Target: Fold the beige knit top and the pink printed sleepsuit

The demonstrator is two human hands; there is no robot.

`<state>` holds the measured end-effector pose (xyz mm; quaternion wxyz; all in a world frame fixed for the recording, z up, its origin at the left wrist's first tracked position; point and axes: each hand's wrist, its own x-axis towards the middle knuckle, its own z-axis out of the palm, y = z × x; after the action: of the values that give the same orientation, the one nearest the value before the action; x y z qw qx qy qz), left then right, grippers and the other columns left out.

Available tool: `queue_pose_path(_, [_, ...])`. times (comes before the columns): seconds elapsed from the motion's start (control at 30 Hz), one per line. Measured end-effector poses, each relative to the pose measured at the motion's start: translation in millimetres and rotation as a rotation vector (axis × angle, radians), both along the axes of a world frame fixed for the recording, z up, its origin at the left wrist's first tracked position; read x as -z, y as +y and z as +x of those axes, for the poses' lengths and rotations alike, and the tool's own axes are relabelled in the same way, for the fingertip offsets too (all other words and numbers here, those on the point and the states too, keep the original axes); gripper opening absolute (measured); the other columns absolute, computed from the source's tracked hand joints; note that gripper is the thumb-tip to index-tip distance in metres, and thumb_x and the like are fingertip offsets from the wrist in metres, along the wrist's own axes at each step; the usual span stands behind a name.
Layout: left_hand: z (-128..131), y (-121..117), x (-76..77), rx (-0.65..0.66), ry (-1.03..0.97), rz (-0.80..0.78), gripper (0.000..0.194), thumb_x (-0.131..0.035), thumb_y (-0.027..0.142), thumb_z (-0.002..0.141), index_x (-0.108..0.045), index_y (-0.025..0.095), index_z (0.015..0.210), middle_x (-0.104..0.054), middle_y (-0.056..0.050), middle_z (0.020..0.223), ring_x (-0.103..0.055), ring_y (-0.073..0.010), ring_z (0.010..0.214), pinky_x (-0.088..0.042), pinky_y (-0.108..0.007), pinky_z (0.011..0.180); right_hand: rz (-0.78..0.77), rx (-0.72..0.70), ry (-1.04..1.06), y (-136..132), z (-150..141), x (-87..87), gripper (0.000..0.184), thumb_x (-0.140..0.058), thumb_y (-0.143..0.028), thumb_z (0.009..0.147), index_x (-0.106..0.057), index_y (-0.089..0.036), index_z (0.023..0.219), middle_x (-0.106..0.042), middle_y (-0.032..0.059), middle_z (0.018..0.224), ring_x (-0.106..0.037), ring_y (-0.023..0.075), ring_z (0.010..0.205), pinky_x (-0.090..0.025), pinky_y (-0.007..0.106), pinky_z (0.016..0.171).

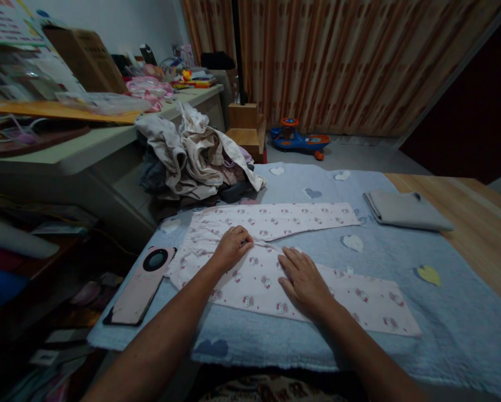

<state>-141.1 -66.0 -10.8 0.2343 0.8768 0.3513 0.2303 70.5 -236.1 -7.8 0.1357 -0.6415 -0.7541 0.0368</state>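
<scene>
A pair of white-pink children's pyjama trousers [261, 287] with a small cat-face print lies flat and folded on a pale blue towel [451, 329]. One leg points right towards me, and the other stretches away along the far side. My left hand [232, 248] is curled at the waist-side crease, pinching the fabric. My right hand [304, 282] rests flat on the trousers with its fingers spread. A phone in a pink case [139, 286] lies on the towel, left of the trousers.
A folded grey garment [405, 211] lies on the towel's far right. A heap of crumpled clothes [192, 159] sits at the far left corner. Beyond are a cluttered white desk [66, 148], a blue-orange toy ride-on car [298, 137], and a wooden tabletop edge [476, 223].
</scene>
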Motion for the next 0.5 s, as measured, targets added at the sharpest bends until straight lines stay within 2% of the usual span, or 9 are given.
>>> queue_pose_path(0.13, [-2.5, 0.2, -2.8, -0.040, -0.123, -0.075, 0.011, -0.055, 0.024, 0.089, -0.058, 0.020, 0.079, -0.058, -0.002, 0.085, -0.054, -0.0183, 0.085, -0.042, -0.032, 0.080, 0.005, 0.045, -0.008, -9.4, 22.2, 2.9, 0.048, -0.055, -0.028, 0.092, -0.052, -0.018, 0.139, -0.043, 0.0135, 0.153, -0.038, 0.0288, 0.141, -0.033, 0.050, 0.115])
queue_pose_path(0.33, [-6.3, 1.4, -3.6, -0.233, -0.322, -0.189, 0.025, -0.044, 0.037, 0.095, -0.049, 0.021, 0.077, -0.049, 0.002, 0.074, -0.049, -0.0148, 0.074, -0.041, -0.027, 0.070, 0.106, 0.105, 0.050, -12.0, 33.5, 4.2, 0.036, -0.053, -0.027, 0.091, -0.061, -0.015, 0.124, -0.051, 0.0183, 0.143, -0.043, 0.0326, 0.136, -0.038, 0.053, 0.111])
queue_pose_path(0.4, [-7.7, 2.1, -4.5, -0.277, -0.337, -0.167, 0.027, -0.043, 0.038, 0.095, -0.049, 0.021, 0.075, -0.049, 0.002, 0.072, -0.049, -0.0147, 0.073, -0.040, -0.026, 0.069, 0.125, 0.075, 0.073, -11.6, 29.6, 2.5, 0.033, -0.052, -0.027, 0.091, -0.061, -0.015, 0.121, -0.052, 0.0178, 0.143, -0.042, 0.0325, 0.137, -0.038, 0.054, 0.112])
queue_pose_path(0.5, [-12.8, 4.4, -7.7, -0.325, -0.333, -0.046, 0.029, -0.044, 0.038, 0.095, -0.049, 0.021, 0.071, -0.049, 0.001, 0.073, -0.050, -0.0152, 0.074, -0.040, -0.027, 0.071, 0.126, 0.038, 0.095, -11.8, 23.9, 0.4, 0.031, -0.052, -0.026, 0.092, -0.061, -0.018, 0.120, -0.053, 0.0160, 0.142, -0.044, 0.0315, 0.135, -0.038, 0.055, 0.112])
